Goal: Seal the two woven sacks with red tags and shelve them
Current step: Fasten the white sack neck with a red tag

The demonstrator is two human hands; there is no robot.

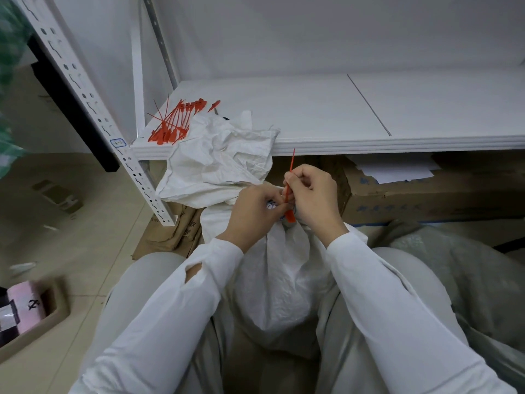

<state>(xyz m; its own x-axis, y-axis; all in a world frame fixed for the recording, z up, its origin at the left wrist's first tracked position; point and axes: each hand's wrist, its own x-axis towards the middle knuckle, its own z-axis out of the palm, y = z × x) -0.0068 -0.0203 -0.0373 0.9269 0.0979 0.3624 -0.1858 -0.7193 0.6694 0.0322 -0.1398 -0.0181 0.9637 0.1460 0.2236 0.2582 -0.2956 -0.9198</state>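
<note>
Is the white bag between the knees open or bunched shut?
Bunched shut. The left hand grips the sack at its neck; the right hand pinches a red tag there. Whether it is locked, cannot tell.

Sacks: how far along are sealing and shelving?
Done: nothing finished that shows. In hand: the left hand grips the gathered neck of the sack between the knees while the right hand pinches a red tag at it; whether it is cinched cannot be told. Left: the second sack lies crumpled over the edge of the shelf beside the spare tags, no tag visible on it; then both need shelving.
</note>
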